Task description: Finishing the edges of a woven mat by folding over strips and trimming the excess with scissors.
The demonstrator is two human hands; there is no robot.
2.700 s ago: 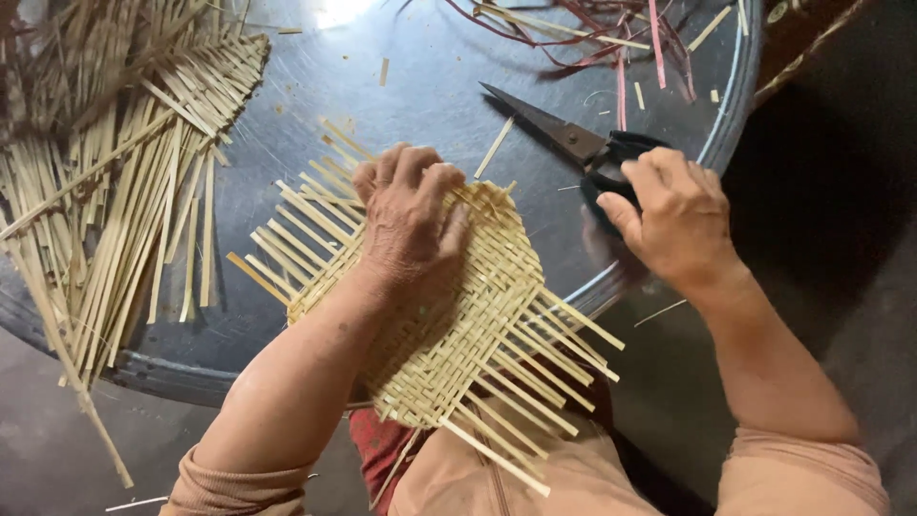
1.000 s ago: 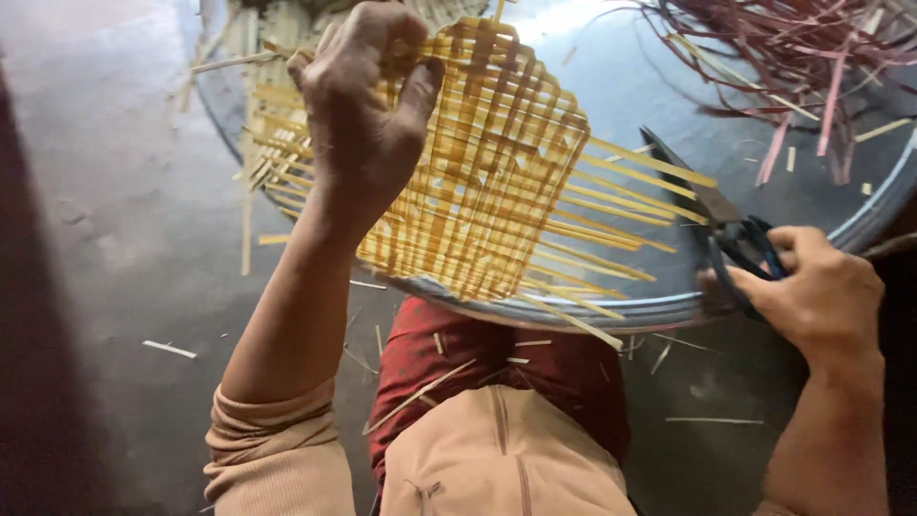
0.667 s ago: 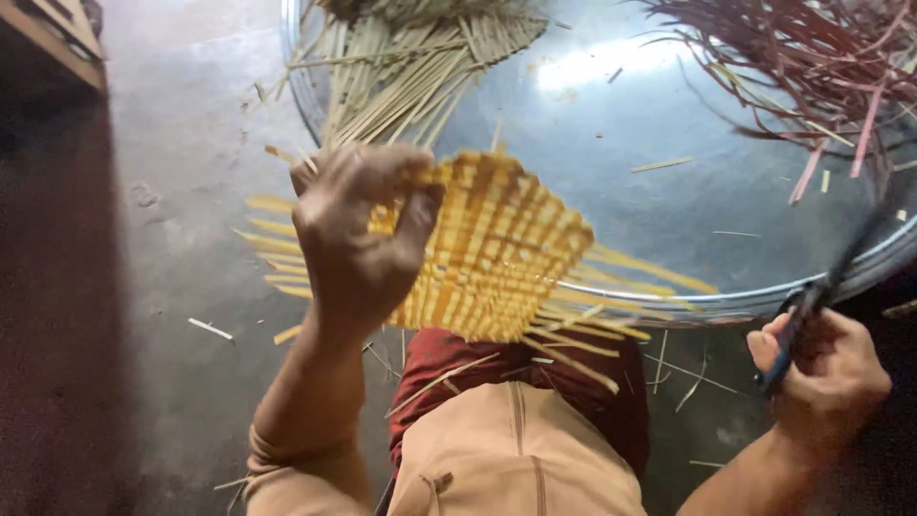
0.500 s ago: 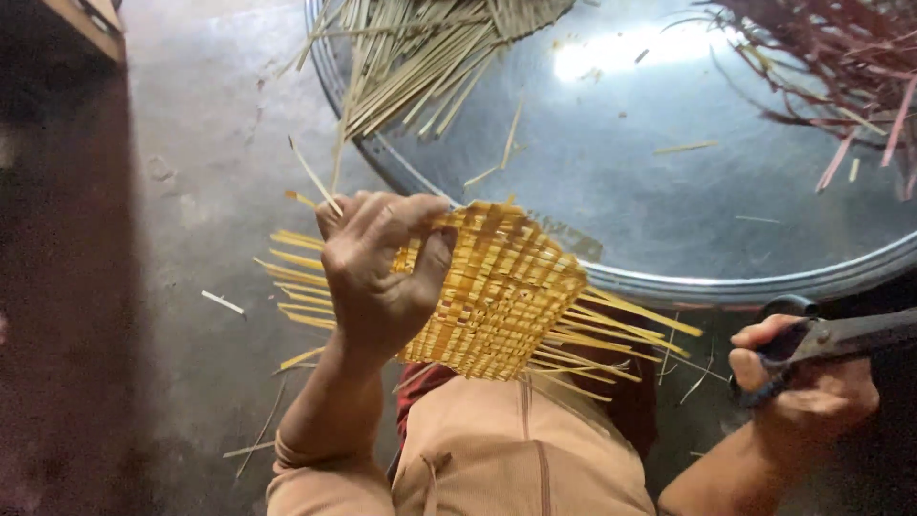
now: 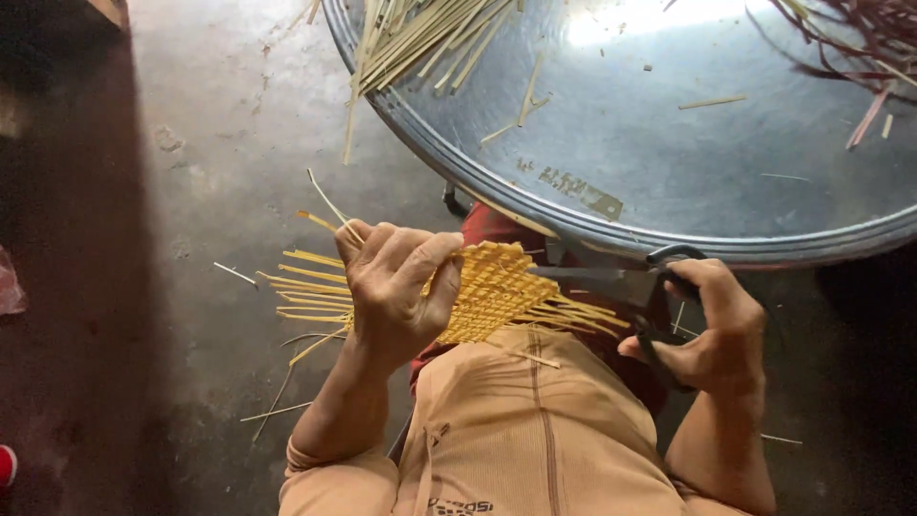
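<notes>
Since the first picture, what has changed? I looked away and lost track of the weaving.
The woven mat was lifted off the round metal tray by the left hand and brought down over the lap. The right hand took up the black scissors from the tray and now points their blades at the mat's loose strips. The bundle of strips stayed on the tray.
</notes>
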